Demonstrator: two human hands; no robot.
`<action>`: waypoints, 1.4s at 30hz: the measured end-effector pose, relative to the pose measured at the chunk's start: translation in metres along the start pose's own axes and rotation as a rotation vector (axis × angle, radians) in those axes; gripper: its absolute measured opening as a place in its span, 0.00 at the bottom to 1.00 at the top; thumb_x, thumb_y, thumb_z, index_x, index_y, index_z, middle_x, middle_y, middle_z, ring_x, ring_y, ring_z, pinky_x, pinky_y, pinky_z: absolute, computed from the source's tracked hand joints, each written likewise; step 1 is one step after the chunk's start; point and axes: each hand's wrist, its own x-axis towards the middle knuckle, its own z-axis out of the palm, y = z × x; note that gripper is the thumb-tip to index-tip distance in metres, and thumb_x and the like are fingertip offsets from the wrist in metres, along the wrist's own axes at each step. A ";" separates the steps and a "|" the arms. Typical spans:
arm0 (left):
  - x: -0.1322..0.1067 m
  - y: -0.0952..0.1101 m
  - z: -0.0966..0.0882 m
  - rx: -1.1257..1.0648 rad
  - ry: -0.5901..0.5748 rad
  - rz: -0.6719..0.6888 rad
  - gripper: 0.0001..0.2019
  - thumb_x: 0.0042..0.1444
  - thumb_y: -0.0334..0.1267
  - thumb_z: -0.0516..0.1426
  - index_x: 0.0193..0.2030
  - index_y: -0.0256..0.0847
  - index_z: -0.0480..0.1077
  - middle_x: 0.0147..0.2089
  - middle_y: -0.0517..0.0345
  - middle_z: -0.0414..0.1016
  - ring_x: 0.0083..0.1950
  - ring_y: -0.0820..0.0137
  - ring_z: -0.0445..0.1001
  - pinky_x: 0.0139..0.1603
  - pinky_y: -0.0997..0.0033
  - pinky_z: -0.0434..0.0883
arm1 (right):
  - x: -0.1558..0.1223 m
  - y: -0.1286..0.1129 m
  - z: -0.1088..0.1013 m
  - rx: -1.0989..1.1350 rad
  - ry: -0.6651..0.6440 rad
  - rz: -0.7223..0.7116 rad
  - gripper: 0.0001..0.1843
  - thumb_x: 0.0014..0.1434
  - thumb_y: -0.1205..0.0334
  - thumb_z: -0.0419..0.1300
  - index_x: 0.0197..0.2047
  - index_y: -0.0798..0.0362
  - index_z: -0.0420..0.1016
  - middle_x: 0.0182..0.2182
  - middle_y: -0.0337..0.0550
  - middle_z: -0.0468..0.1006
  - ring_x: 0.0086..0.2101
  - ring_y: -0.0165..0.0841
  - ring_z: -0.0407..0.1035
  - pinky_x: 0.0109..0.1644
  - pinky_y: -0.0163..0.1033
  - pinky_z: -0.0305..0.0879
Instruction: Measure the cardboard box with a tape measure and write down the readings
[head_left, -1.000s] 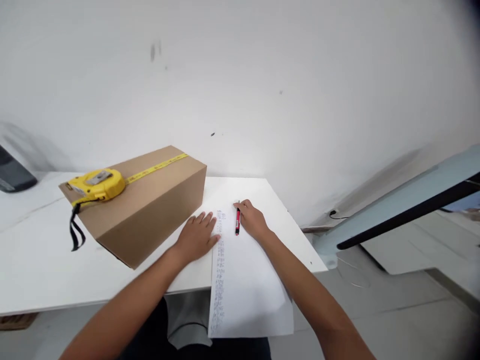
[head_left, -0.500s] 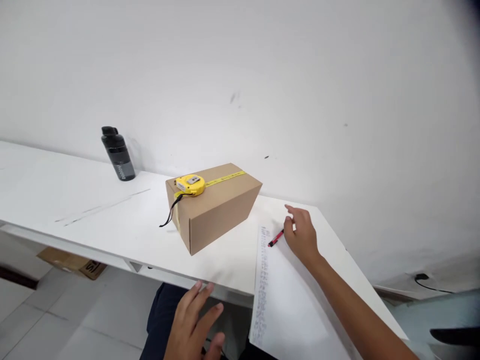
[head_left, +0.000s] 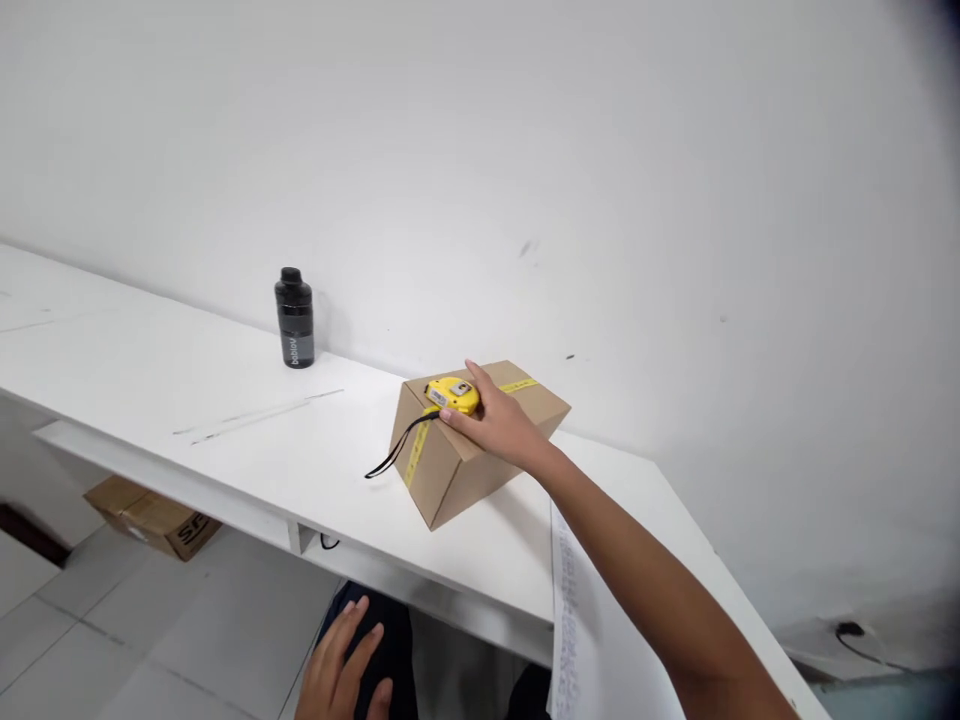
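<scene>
A yellow tape measure (head_left: 444, 392) sits on the near-left end of a cardboard box (head_left: 469, 485), whose long axis runs far-right across the bench (head_left: 352, 500). The right hand (head_left: 499, 418), nearer, curves around the tape measure's right side, grip firmness unclear. The left hand (head_left: 337, 668) is empty, fingers loosely spread, nearer the body.

Office-like room: long white desk (head_left: 322, 440), paper (head_left: 611, 650)

Left of the cardboard box (head_left: 472, 483) the counter (head_left: 300, 465) offered passage; the water bottle (head_left: 295, 322) stood far left, the wall (head_left: 525, 150) closing the far side.
</scene>
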 end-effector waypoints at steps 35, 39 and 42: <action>0.210 0.046 0.054 -1.088 -0.232 -0.771 0.41 0.58 0.76 0.44 0.62 0.45 0.66 0.66 0.42 0.68 0.68 0.51 0.65 0.61 0.46 0.70 | -0.168 0.072 0.035 0.693 0.793 0.329 0.36 0.58 0.42 0.65 0.65 0.52 0.71 0.64 0.56 0.73 0.63 0.51 0.68 0.67 0.58 0.64; 0.208 0.055 0.048 -0.976 -0.199 -0.682 0.38 0.58 0.73 0.48 0.63 0.48 0.64 0.67 0.46 0.65 0.70 0.54 0.61 0.67 0.48 0.64 | -0.172 0.082 0.029 0.923 0.801 0.387 0.32 0.60 0.40 0.63 0.62 0.49 0.74 0.63 0.50 0.75 0.64 0.47 0.67 0.68 0.54 0.64; 0.206 0.062 0.041 -0.873 -0.207 -0.586 0.38 0.60 0.73 0.45 0.63 0.46 0.62 0.67 0.44 0.65 0.69 0.53 0.61 0.69 0.45 0.61 | -0.171 0.091 0.029 1.046 0.824 0.420 0.30 0.58 0.37 0.64 0.57 0.47 0.77 0.60 0.47 0.78 0.62 0.46 0.68 0.63 0.51 0.70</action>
